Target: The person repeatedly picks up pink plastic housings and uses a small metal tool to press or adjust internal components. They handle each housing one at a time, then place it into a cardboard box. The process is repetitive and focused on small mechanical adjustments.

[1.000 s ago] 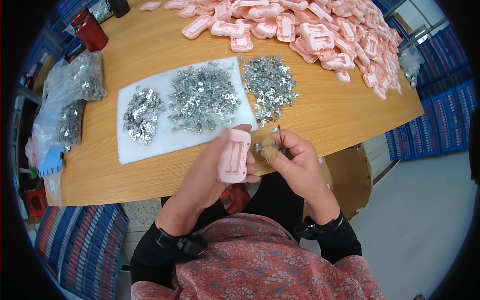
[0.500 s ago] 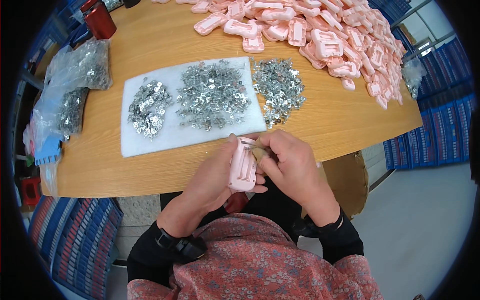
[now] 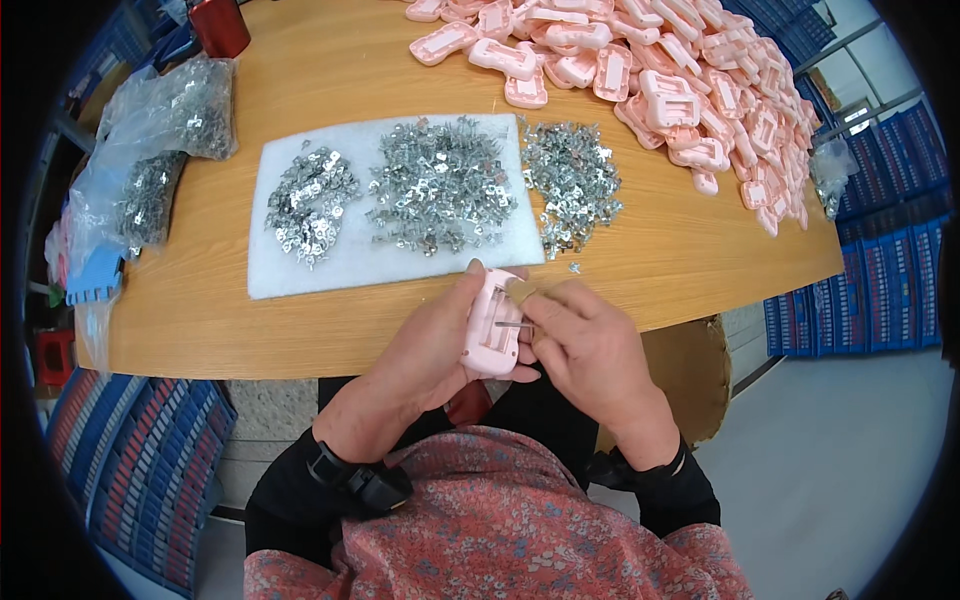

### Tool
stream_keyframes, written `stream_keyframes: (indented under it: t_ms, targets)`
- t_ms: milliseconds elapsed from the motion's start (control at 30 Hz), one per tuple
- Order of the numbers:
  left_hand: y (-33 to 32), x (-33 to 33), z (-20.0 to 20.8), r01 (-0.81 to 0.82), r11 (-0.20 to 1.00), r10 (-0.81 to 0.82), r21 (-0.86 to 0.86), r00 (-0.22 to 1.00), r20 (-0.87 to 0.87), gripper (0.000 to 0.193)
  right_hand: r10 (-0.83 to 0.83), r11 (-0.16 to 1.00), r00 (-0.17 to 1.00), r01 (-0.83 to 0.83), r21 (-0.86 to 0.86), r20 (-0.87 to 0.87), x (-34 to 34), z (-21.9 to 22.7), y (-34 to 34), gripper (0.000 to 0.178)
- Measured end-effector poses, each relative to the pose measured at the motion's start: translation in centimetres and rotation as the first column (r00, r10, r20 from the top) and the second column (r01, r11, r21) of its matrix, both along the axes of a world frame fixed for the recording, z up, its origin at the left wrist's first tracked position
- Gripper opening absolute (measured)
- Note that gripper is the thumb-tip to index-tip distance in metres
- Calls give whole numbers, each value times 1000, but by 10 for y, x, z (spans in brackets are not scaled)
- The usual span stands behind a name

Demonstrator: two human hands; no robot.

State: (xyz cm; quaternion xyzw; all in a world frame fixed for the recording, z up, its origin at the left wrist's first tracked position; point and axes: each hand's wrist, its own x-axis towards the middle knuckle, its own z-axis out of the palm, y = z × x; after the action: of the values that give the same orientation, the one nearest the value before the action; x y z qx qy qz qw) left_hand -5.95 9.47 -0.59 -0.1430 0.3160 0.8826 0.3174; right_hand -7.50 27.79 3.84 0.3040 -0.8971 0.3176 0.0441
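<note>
My left hand (image 3: 425, 340) is wrapped round a pale pink plastic housing (image 3: 492, 358), held upright on its lower end just off the table's near edge. Its hollow side, with a long recessed compartment, faces up at me. My right hand (image 3: 595, 350) pinches a thin metal rod-like tool (image 3: 511, 324), whose tip reaches over the middle of that compartment. A tan cover (image 3: 520, 291) sits on a fingertip of this hand. Whether a small metal part is at the tool's tip cannot be made out.
Heaps of small silver metal clips (image 3: 440, 185) lie on a white foam sheet (image 3: 275, 275), with another clip pile (image 3: 572, 185) beside it. Many pink housings (image 3: 672, 105) are heaped far right. Clear bags of clips (image 3: 205, 110) and a red canister (image 3: 219, 28) stand left.
The tool in my right hand has moved from the housing's upper end down to the middle of its compartment and now shows more plainly. My left hand keeps its hold.
</note>
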Motion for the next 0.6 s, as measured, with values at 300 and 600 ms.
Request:
stream_keyframes:
  t_ms: [300,600]
  targets:
    - [3,4,3,-31,999,29,-35,998,-62,54,-53,995,999,53,-80,-6,1,-3,0,23]
    - [-1,6,-4,10,1000,-5,21,975,-222,56,73,848,812,255,-465,579,-9,-13,-2,18]
